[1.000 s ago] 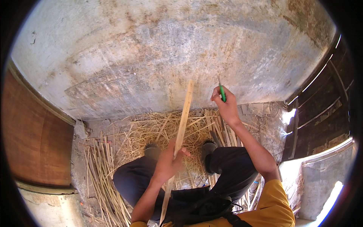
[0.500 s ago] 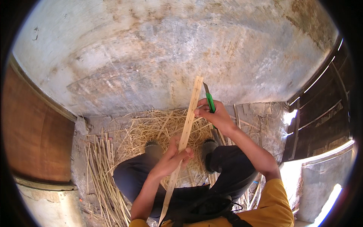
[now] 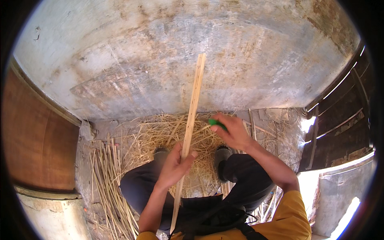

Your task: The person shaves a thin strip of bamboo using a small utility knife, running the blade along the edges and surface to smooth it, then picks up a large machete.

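A long, flat strip of pale wood, bamboo by its look, runs from my lap up toward the wall, leaning slightly right at its top. My left hand is closed around its lower half, thumb across the front. To the right of the strip, my right hand grips a green box cutter. The cutter's blade points left toward the strip's edge; whether it touches cannot be made out.
Thin shavings are heaped on the floor around my boots. A bundle of narrow strips lies at the left. Ahead rises a stained wall; a brown wooden panel stands left, dark boards right.
The strip has slid upward, and my left hand is slightly higher on the picture. My right hand has let go of the strip and moved down, turning the cutter's blade from upward to leftward.
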A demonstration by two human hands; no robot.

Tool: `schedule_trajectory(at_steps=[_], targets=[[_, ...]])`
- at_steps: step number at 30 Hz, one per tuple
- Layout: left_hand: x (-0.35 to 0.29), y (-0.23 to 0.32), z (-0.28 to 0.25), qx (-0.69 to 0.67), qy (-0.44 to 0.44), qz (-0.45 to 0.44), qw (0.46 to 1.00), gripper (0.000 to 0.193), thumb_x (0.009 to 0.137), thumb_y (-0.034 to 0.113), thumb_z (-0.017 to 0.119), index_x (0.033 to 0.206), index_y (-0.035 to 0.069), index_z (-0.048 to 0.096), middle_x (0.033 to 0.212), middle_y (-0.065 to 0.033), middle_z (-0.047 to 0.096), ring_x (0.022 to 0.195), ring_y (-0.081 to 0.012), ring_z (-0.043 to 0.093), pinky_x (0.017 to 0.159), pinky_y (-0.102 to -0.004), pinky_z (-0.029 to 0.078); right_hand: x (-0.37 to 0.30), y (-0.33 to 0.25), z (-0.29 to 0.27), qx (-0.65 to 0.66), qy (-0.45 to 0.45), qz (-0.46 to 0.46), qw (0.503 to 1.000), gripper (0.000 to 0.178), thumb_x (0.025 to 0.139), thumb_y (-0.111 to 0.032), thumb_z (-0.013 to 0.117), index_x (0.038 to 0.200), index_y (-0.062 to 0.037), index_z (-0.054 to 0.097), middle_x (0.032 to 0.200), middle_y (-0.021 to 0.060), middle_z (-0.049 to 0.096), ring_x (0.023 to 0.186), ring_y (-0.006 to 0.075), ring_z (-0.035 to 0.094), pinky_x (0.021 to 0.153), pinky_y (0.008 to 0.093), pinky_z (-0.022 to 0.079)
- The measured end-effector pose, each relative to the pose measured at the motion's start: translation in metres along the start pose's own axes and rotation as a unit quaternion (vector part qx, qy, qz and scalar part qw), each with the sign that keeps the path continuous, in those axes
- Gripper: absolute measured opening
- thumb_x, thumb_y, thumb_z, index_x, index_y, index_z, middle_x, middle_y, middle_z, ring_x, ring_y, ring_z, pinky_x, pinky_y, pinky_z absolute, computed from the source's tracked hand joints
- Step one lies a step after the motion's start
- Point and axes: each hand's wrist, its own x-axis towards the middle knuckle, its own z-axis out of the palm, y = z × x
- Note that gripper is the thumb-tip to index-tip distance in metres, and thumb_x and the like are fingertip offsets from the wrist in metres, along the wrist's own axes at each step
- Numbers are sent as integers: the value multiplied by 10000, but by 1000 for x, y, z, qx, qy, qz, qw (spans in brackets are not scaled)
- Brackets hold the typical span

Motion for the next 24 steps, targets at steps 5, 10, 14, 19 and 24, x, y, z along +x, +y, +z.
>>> schedule_trajectory(at_steps=[5,10,14,19,24], targets=[[4,-15,6,23,40,84,995,235,1029,135,712,1198,50,573,810,64,542,711,-35,489,627,-240,425,-2,-16,13,-38,-34,-117,992,332,947,-331,774,1149,-74,713,925,116,747,729,324,729,614,401,553],[7,-24,11,105,120,124,979,211,1017,157,732,1133,33,606,803,23,582,722,-60,514,637,-262,442,-3,-20,17,-71,-26,-130,989,330,938,-326,783,1154,-84,724,923,99,755,714,308,736,602,403,557],[7,-24,12,148,147,140,968,214,1013,161,733,1116,20,609,763,-32,596,706,-79,527,628,-292,454,-7,-19,23,-90,-27,-118,989,312,929,-333,789,1126,-96,742,927,95,758,703,298,734,582,399,554],[7,-24,13,204,175,156,951,210,1011,157,725,1113,16,608,728,-114,633,622,-153,579,580,-353,461,-5,-20,23,-93,-15,-121,988,292,917,-331,798,1099,-106,757,914,85,759,678,289,726,561,389,542],[5,-24,12,234,182,171,940,221,1015,166,721,1098,8,591,702,-129,625,575,-211,600,542,-373,449,-2,-20,25,-114,13,-107,988,273,914,-321,801,1091,-117,765,858,76,752,663,285,721,558,389,541]])
